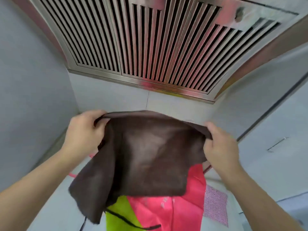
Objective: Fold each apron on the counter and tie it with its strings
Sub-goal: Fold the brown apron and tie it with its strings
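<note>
Hands: left hand [83, 130] and right hand [220, 145] each grip a top corner (fingers curled) of brown apron [150, 155].
Tabletop [55, 205]: pink apron [168, 212], green apron [120, 215].

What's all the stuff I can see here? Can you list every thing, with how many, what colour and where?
Brown fabric apron: one, dark brown, held up at centre.
Pink fabric apron: one, bright pink, lying below the brown one.
Lime-green fabric apron: one, black trim, bottom centre.
Pink checked cloth: one, lower right.
Slatted metal range hood: one, steel, overhead.
Pale counter: one, grey-white, under the aprons.
Left hand: grip on the brown apron's top edge.
Right hand: grip on the opposite top edge.
</note>
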`<state>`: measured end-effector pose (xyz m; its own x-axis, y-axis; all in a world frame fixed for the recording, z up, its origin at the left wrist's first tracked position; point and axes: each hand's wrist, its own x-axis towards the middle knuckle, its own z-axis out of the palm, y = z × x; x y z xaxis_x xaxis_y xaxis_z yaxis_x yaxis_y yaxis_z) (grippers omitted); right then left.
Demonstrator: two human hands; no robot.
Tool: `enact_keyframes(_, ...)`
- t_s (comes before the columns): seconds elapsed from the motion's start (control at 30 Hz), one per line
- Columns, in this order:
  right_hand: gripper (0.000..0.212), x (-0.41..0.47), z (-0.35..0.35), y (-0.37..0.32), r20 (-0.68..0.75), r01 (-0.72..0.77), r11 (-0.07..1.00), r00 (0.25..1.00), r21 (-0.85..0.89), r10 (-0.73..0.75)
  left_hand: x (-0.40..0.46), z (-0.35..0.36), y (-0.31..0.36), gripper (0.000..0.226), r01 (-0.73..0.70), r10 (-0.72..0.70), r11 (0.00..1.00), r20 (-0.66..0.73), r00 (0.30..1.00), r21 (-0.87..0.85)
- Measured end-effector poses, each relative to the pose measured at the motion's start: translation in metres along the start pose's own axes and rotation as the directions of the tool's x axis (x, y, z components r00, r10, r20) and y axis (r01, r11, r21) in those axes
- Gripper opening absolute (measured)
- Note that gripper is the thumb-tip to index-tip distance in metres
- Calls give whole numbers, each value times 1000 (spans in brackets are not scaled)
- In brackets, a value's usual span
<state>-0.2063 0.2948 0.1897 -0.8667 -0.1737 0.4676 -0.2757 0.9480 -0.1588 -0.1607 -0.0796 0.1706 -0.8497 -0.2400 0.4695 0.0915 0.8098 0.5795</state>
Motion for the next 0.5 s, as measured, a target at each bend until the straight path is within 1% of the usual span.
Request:
enact_keyframes(0.03,30,-3,4,2,23,-10,1000,1000,11,9,-2,0,6,11,-18,19,1000,46,999,-20)
enact_keyframes(0.07,18,-8,9,6,219,7,1000,976,27,-13,-3,3,4,8,-52,38,998,291,956,39)
enact_keyframes(0.1,6,-14,13,8,513,28,999,857,34,-42,-7,5,3,10,-131,19,982,626,780,133)
enact_keyframes(0.13,6,-21,13,8,785,73,997,616,17,-59,-11,6,2,14,-191,-78,962,871,486,193)
enact_keyframes(0.17,6,-26,9,10,930,120,993,363,21,-64,-14,4,-4,13,-179,-152,967,976,158,179)
enact_keyframes(0.2,3,-29,2,11,984,107,993,162,53,-71,-16,0,-9,11,-65,-152,987,985,-84,147)
enact_keyframes(0.23,12,-27,-6,13,993,35,994,48,102,-104,-15,-5,-15,11,83,-82,991,976,-202,100)
enact_keyframes(0.27,19,-24,-15,17,985,-75,982,10,171,-170,-13,-12,-18,10,227,14,973,972,-233,40)
enact_keyframes(0.3,19,-19,-23,19,972,-215,949,6,232,-236,-8,-17,-24,14,348,96,937,972,-216,-15)
enact_keyframes(0.33,17,-13,-29,24,963,-353,900,20,257,-268,-1,-21,-27,21,447,155,892,971,-181,-59)
enact_keyframes(0.37,15,-5,-33,28,960,-464,846,42,263,-275,8,-22,-32,25,507,162,859,978,-133,-74)
enact_keyframes(0.4,14,4,-31,30,968,-495,834,75,245,-240,18,-20,-34,23,522,116,850,991,-59,-69)
enact_keyframes(0.43,17,13,-25,31,975,-464,859,143,218,-170,28,-14,-36,17,460,20,886,997,74,-52)
enact_keyframes(0.47,21,25,-17,32,961,-385,905,265,179,-77,38,-7,-36,11,307,-88,952,960,266,3)
enact_keyframes(0.5,20,37,-6,32,891,-297,949,452,105,43,47,0,-36,12,131,-174,983,857,485,125)
